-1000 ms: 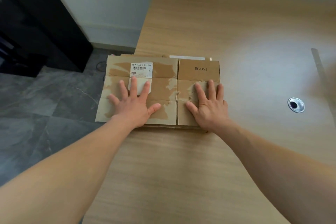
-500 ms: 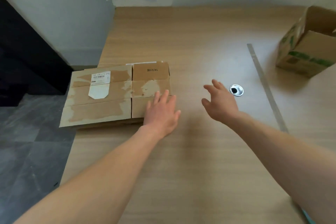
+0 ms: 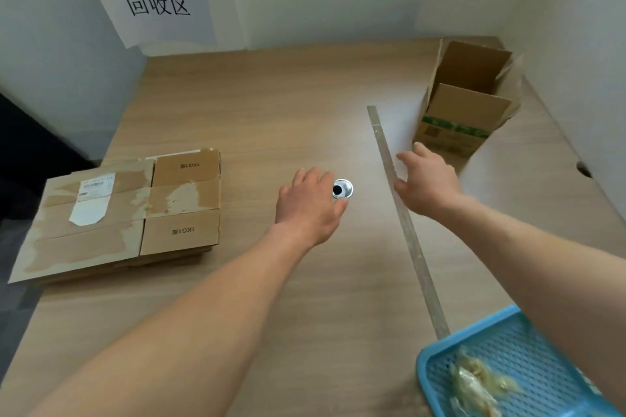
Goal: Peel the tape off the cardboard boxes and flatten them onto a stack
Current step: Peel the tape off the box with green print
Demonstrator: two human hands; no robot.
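Observation:
A stack of flattened cardboard boxes point(image 3: 128, 213) lies at the table's left edge, its top sheet scarred with torn tape marks and a white label. An open cardboard box with green print point(image 3: 467, 101) stands at the far right, flaps up. My left hand point(image 3: 310, 205) hovers over the middle of the table, fingers relaxed, holding nothing. My right hand point(image 3: 425, 181) is stretched out just short of the open box, fingers spread and empty. Crumpled peeled tape point(image 3: 477, 382) lies in a blue basket point(image 3: 528, 338) at the lower right.
A round metal cable grommet point(image 3: 342, 188) sits in the wooden tabletop point(image 3: 257, 118) beside my left hand. A long metal strip point(image 3: 403, 213) runs across the table toward the basket. A paper sign point(image 3: 157, 5) hangs on the wall. Dark floor lies left of the table.
Both hands have left the flattened stack and moved right across the table. The view has swung right, bringing the open box and the blue basket into sight.

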